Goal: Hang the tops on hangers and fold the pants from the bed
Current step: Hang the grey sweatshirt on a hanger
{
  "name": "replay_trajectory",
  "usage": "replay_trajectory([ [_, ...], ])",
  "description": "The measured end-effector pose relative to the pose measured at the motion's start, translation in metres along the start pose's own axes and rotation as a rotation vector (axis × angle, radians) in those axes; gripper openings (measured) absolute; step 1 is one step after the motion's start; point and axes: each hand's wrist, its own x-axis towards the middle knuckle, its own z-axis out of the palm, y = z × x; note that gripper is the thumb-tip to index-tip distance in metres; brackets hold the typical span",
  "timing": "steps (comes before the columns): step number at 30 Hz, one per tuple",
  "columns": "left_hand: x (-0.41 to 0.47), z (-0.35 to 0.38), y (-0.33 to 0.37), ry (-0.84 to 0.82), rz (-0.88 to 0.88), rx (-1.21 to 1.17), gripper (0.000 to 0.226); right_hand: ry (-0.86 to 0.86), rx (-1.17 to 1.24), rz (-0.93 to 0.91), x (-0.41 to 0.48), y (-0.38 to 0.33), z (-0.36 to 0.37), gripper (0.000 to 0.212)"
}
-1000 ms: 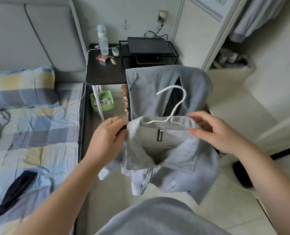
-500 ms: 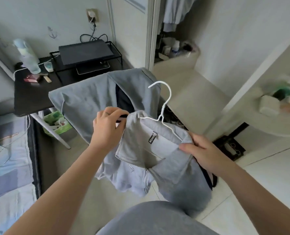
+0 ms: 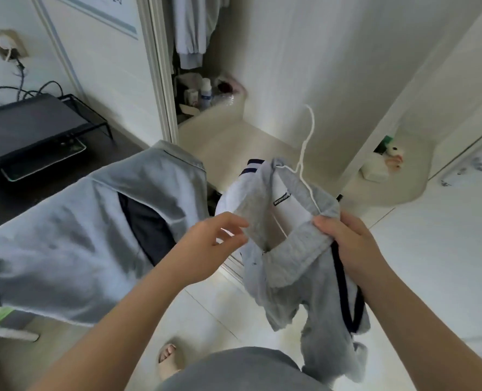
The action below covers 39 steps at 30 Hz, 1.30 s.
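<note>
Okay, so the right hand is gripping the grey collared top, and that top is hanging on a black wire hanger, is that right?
Not quite. The head view shows that the wire hanger is white, not black. The rest holds: the right hand grips the grey collared top, which hangs on it.

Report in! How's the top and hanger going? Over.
Right hand grips top at the shoulder. Left hand at collar, grip unclear. Hanger in the neck, hook up. Draped garment close on left.
</note>
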Motion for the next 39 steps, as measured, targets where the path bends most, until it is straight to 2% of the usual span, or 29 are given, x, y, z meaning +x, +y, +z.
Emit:
replay_trajectory([
  [3, 0.012, -0.031, 0.011, -0.100, 0.070, 0.008, 0.016, 0.169, 0.094, -0.062, 0.016, -0.019, 0.024, 0.025],
  [5, 0.020, -0.054, 0.018, -0.141, 0.131, 0.043, 0.016, 0.257, 0.168, -0.093, 0.025, -0.034, 0.042, 0.018],
  [9, 0.035, -0.093, 0.036, -0.257, 0.250, 0.117, 0.023, 0.312, 0.256, -0.177, 0.046, -0.065, 0.077, 0.013],
  [12, 0.055, -0.121, 0.062, -0.302, 0.346, 0.187, 0.033, 0.309, 0.286, -0.280, 0.064, -0.099, 0.098, 0.028],
  [15, 0.072, -0.150, 0.091, -0.271, 0.429, 0.226, 0.049, 0.278, 0.308, -0.402, 0.082, -0.143, 0.117, 0.039],
  [20, 0.085, -0.202, 0.132, -0.178, 0.531, 0.107, 0.055, 0.253, 0.335, -0.580, 0.110, -0.218, 0.136, 0.019],
  [24, 0.095, -0.241, 0.167, -0.097, 0.614, 0.040, 0.048, 0.234, 0.256, -0.699, 0.127, -0.281, 0.148, 0.024],
  [28, 0.110, -0.275, 0.207, -0.051, 0.692, 0.030, 0.044, 0.210, 0.181, -0.812, 0.148, -0.346, 0.152, 0.009],
  [32, 0.134, -0.299, 0.251, 0.078, 0.753, 0.143, 0.031, 0.229, 0.083, -0.906, 0.172, -0.408, 0.152, 0.007],
  [39, 0.200, -0.328, 0.312, 0.304, 0.822, 0.342, 0.024, 0.247, -0.022, -1.051, 0.230, -0.502, 0.131, 0.012],
])
